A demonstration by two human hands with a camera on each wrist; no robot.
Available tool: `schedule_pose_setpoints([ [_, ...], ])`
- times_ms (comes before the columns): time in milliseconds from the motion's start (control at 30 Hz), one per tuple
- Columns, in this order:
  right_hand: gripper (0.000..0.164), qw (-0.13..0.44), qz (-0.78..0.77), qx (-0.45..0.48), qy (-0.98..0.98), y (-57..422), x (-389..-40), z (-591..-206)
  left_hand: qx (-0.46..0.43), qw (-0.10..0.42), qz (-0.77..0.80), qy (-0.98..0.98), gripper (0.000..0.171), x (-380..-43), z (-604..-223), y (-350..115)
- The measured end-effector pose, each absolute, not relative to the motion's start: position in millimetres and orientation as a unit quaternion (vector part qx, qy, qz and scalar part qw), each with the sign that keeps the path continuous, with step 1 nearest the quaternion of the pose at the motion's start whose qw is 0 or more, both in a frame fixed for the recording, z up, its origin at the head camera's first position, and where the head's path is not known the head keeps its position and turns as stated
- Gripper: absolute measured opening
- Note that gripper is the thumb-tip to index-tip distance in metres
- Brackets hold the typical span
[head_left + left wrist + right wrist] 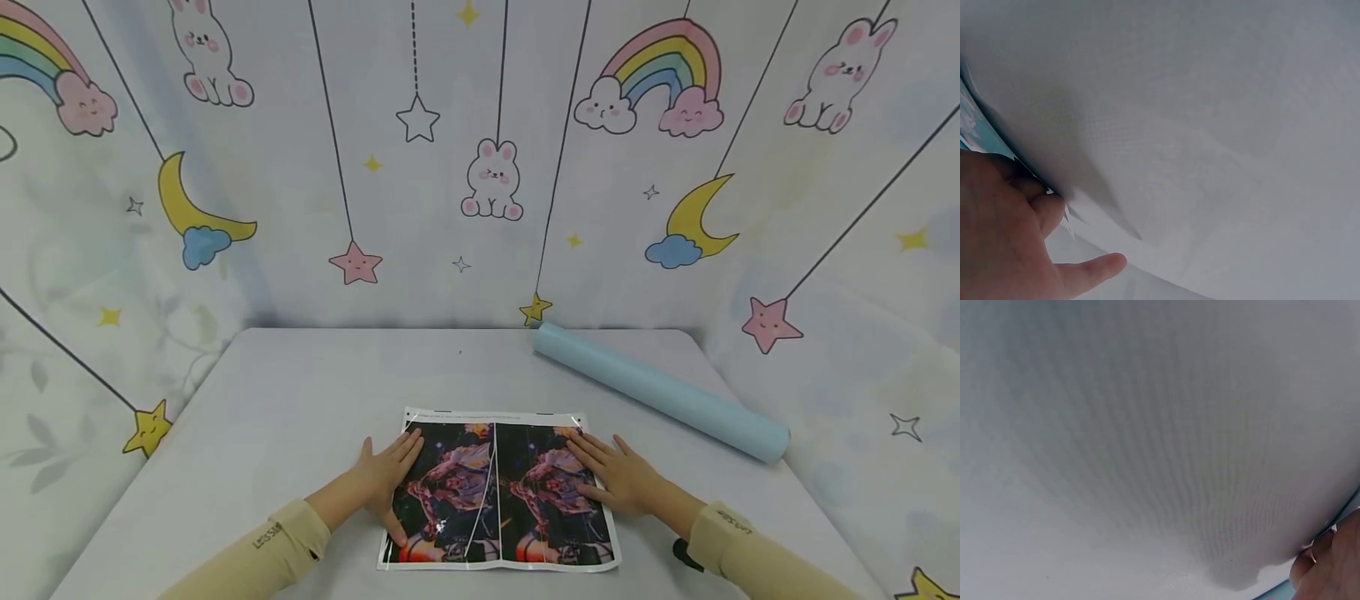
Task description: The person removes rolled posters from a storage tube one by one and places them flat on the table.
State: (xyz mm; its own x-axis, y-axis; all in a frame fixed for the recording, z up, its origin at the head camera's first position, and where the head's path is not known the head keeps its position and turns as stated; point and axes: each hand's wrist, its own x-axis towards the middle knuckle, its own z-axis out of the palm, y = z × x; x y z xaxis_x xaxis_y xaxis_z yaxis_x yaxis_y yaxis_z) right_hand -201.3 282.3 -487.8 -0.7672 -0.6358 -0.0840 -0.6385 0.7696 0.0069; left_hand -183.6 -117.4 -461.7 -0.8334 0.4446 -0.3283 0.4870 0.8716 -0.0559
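A glossy printed sheet (497, 500) with a white border lies on the white table, bearing two near-identical dark, colourful pictures side by side. On its left edge rests my left hand (384, 479), the fingers stretched forward and the thumb spread toward the lower corner. My right hand (618, 477) lies over the sheet's right edge, its fingers extended onto the picture. In the left wrist view, my left hand (1007, 228) shows at the lower left with one finger sticking out. Only part of my right hand (1332, 565) appears in the right wrist view's lower corner.
A light blue roll (660, 392) lies slantwise at the table's back right, reaching its right edge. The white table (315, 375) meets a wall cloth (420, 208) printed with rabbits, stars, moons and rainbows behind and on both sides.
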Motion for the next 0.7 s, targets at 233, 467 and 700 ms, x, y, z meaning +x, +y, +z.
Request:
schedule_pose_setpoints([
  [233, 0.067, 0.029, 0.007, -0.353, 0.935, 281.6, -200.4, -489.0, 0.243, 0.156, -0.061, 0.956, 0.137, -183.1, -465.4, -118.8],
  [467, 0.067, 0.047, 0.024, -0.345, 0.937, 278.6, -196.6, -485.2, 0.244, 0.159, -0.043, 0.956, 0.137, -181.1, -469.9, -118.6],
  [700, 0.066, 0.031, 0.015, -0.346, 0.938, 278.2, -196.4, -485.9, 0.248, 0.146, -0.046, 0.957, 0.135, -182.6, -466.4, -117.3],
])
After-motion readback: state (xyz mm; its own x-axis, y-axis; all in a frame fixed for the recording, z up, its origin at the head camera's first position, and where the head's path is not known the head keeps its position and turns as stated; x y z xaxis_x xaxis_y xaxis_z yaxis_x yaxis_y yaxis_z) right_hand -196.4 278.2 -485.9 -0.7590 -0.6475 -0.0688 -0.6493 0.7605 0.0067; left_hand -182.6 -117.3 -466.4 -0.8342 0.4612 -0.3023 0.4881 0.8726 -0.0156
